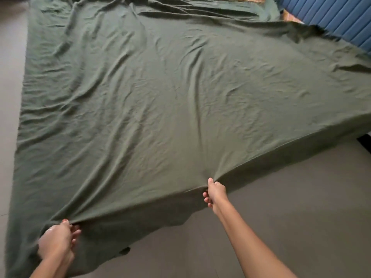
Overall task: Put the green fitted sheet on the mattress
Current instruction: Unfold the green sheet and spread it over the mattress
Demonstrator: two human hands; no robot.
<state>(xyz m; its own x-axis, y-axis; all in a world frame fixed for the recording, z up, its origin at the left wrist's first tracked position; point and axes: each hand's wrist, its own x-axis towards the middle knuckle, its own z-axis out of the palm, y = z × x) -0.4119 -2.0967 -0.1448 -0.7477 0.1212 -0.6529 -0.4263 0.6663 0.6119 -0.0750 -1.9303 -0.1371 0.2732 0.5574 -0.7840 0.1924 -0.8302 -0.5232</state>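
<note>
The green fitted sheet (160,101) lies spread and wrinkled over almost the whole mattress. A bare strip of the patterned mattress (289,17) shows only at the far right corner. My left hand (58,239) grips the sheet's near edge at the lower left. Further right along the same edge, my right hand (213,194) grips a pinch of the cloth. Creases fan out from both grips across the top. Between my hands the edge hangs down the mattress's near side to the floor.
A blue ribbed headboard (331,19) stands at the top right. Grey floor (291,207) lies in front of the bed and along its left side. A dark object (364,143) shows at the right edge beside the bed.
</note>
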